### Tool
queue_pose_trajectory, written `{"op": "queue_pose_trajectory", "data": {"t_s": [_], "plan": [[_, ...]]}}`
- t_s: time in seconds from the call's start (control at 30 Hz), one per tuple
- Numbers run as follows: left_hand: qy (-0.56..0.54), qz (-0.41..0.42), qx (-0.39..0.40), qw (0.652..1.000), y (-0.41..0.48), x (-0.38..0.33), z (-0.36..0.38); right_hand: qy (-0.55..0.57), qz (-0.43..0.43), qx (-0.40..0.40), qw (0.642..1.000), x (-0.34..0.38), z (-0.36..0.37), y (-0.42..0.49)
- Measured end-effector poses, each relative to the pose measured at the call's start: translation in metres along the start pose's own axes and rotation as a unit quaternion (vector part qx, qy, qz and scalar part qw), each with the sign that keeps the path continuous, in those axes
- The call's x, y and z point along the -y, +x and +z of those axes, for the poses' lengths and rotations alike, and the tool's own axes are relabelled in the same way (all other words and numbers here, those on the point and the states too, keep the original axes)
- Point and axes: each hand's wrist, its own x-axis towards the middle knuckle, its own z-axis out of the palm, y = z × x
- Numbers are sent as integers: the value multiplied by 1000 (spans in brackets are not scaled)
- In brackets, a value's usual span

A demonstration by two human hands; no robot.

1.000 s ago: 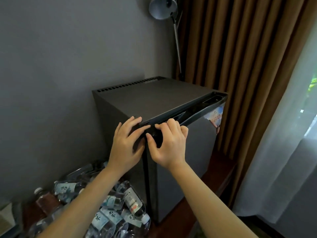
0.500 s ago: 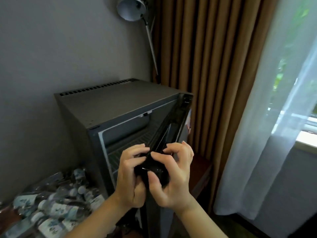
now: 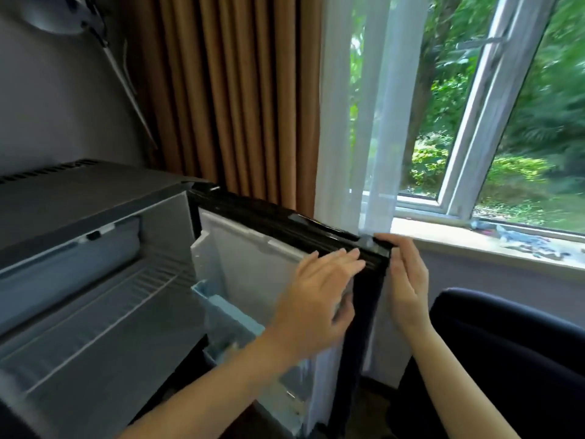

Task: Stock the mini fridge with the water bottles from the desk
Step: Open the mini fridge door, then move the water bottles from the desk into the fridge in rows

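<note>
The dark grey mini fridge (image 3: 79, 198) stands open at the left, with a wire shelf (image 3: 104, 315) inside and nothing on it. Its black-edged door (image 3: 253, 261) is swung wide to the right, and pale blue door racks (image 3: 228, 315) show on its inner side. My left hand (image 3: 316, 299) rests with straight fingers on the inner face near the door's free top corner. On the outer side of that same edge lies my right hand (image 3: 408, 286), fingertips touching the corner. No water bottles are in view.
Brown curtains (image 3: 240, 99) and a sheer white curtain (image 3: 357, 122) hang right behind the door. An open window (image 3: 474, 128) and its sill (image 3: 506, 245) are at the right. A dark chair (image 3: 506, 350) sits at lower right. A lamp (image 3: 63, 14) leans over the fridge.
The fridge door has swung from barely ajar to wide open on the right. Both hands followed its free corner and loosened from a grip. My view turned right, and the bottles left it.
</note>
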Motion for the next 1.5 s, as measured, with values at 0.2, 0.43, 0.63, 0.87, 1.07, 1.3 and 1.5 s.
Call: {"op": "queue_pose_trajectory", "data": {"t_s": [0.2,0.43,0.63,0.87,1.07,1.3,1.5], "plan": [[165,34,160,972,53,33,40,-142,116,-49,982,-38,-13,44],[246,-177,150,941,31,94,30,-227,78,-47,970,-61,30,14],[326,-250,220,885,28,136,6,-298,143,88,940,-97,65,31],[335,-293,243,862,-6,168,-23,-343,213,175,898,-134,78,80],[294,-349,288,842,-61,184,-57,-359,257,231,867,-152,87,131],[153,-458,289,827,-143,173,-87,-271,110,99,951,-89,164,44],[87,-495,311,806,-242,139,-130,-168,60,303,936,-44,249,-123]]}}
